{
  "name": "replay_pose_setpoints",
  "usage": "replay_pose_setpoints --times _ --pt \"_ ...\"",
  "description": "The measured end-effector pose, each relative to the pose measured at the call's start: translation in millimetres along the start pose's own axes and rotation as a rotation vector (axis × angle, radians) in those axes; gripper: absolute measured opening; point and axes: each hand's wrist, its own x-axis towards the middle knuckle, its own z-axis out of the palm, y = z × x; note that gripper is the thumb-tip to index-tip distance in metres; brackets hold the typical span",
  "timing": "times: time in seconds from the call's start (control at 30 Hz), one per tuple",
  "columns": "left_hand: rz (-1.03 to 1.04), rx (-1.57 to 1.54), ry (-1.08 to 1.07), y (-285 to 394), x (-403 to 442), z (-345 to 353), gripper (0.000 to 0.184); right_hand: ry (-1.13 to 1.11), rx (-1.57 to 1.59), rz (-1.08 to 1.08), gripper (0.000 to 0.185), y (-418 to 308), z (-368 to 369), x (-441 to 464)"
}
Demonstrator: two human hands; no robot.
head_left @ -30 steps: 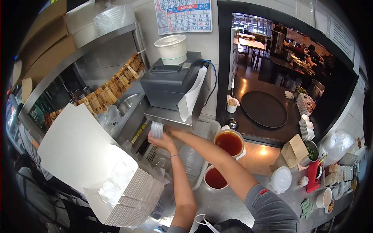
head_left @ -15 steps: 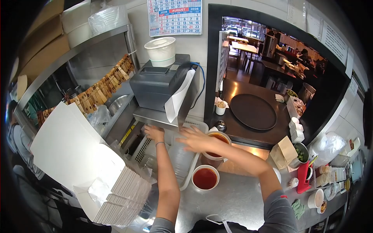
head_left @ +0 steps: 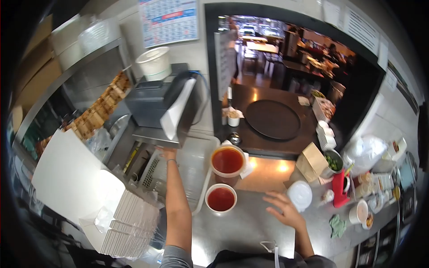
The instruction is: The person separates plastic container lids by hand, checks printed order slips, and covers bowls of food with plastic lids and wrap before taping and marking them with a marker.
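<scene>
My left hand [head_left: 168,153] reaches into the white plastic basket [head_left: 206,181], its fingers hidden under the metal shelf below the printer. Clear plastic containers or lids [head_left: 193,156] lie in that basket; what the hand touches there I cannot make out. Over the steel counter, my right hand [head_left: 286,211] is open with fingers apart, holding nothing. Just beside it lies a round white plastic lid [head_left: 300,195]. Between the hands stand two uncovered tubs of red liquid, a taller tub [head_left: 228,161] at the back and a smaller tub [head_left: 221,199] in front.
A stack of white folded cartons [head_left: 123,223] rises at the left. The printer [head_left: 154,105] overhangs the basket. A black round tray [head_left: 273,119] sits on the pass-through ledge. To the right are a paper bag [head_left: 311,161], a red holder [head_left: 340,190] and a green cloth [head_left: 338,226].
My right hand has moved from over the basket rightward to the white lid. My left hand stays in the basket, deeper under the shelf. The camera view has shifted right.
</scene>
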Motion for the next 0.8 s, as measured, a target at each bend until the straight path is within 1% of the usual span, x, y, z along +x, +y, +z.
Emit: replay_pose_setpoints --times 0.03,0.07,0.13,0.17,0.2,0.23,0.27,0.3,0.33,0.4,0.47,0.5,0.53,0.57,0.6,0.63,0.7,0.77,0.8 --pt "-0.043 -0.307 0.183 1.8 0.8 5.2 0.069 0.069 -0.074 0.061 0.037 14.2 -4.8 -13.0" --pt "-0.029 -0.61 0.379 4.0 0.9 9.0 0.066 0.138 -0.15 0.137 0.037 27.7 -6.7 -27.5" --pt "-0.002 -1.374 0.588 -3.2 -66.7 -52.4 0.067 0.316 -0.189 0.327 0.036 67.9 -8.5 -49.8" --pt "0.004 -1.259 0.574 -8.3 -124.0 -110.4 0.07 0.285 -0.223 0.453 0.046 98.2 -2.6 -65.1" --pt "-0.019 -1.378 0.518 -4.7 -186.0 -153.7 0.071 0.21 -0.42 0.563 0.054 122.1 9.0 -80.4" --pt "0.038 -1.453 0.555 -1.1 -222.8 -164.7 0.069 0.118 -0.612 0.656 0.063 134.7 18.5 -91.0" --pt "0.144 -1.434 0.545 0.1 -262.9 -180.7 0.069 -0.122 -0.603 0.809 0.075 135.0 18.8 -96.6" --pt "0.245 -1.421 0.546 -1.7 -304.0 -197.4 0.07 -0.236 -0.514 0.866 0.082 141.4 25.2 -104.4" --pt "0.339 -1.405 0.554 -1.6 -340.0 -203.5 0.07 -0.139 -0.517 0.813 0.08 150.2 38.0 -117.0" --pt "0.539 -1.339 0.482 1.0 -395.8 -199.4 0.068 0.057 -0.532 0.675 0.078 168.2 54.9 -134.6" --pt "0.732 -1.272 0.424 4.0 -439.2 -185.4 0.065 0.15 -0.496 0.636 0.064 171.0 45.7 -136.9" --pt "0.844 -1.282 0.326 7.5 -464.3 -185.7 0.062 0.197 -0.474 0.613 0.058 170.8 42.2 -137.7" --pt "0.893 -1.272 0.245 14.3 -485.9 -177.9 0.061 0.231 -0.447 0.569 0.049 175.7 43.2 -139.5" --pt "0.939 -1.263 0.165 24.2 -505.4 -163.8 0.061 0.265 -0.422 0.523 0.04 188.8 48.3 -141.9" --pt "0.905 -1.331 0.001 35.2 -524.4 -147.0 0.06 0.299 -0.4 0.475 0.031 197.4 49.3 -143.3" --pt "0.868 -1.395 -0.164 47.8 -542.6 -129.0 0.059 0.409 -0.398 0.415 0.018 196.6 49.8 -144.3" --pt "0.914 -1.385 -0.299 74.3 -576.7 -96.8 0.057 0.372 -0.373 0.397 0.016 197.2 43.9 -149.1" --pt "0.889 -1.363 -0.514 92.4 -610.5 -91.1 0.055 0.377 -0.372 0.349 0.011 197.1 41.6 -157.4" --pt "0.983 -1.271 -0.421 101.3 -620.3 -75.5 0.055 0.345 -0.307 0.345 0.011 195.9 38.5 -163.8"
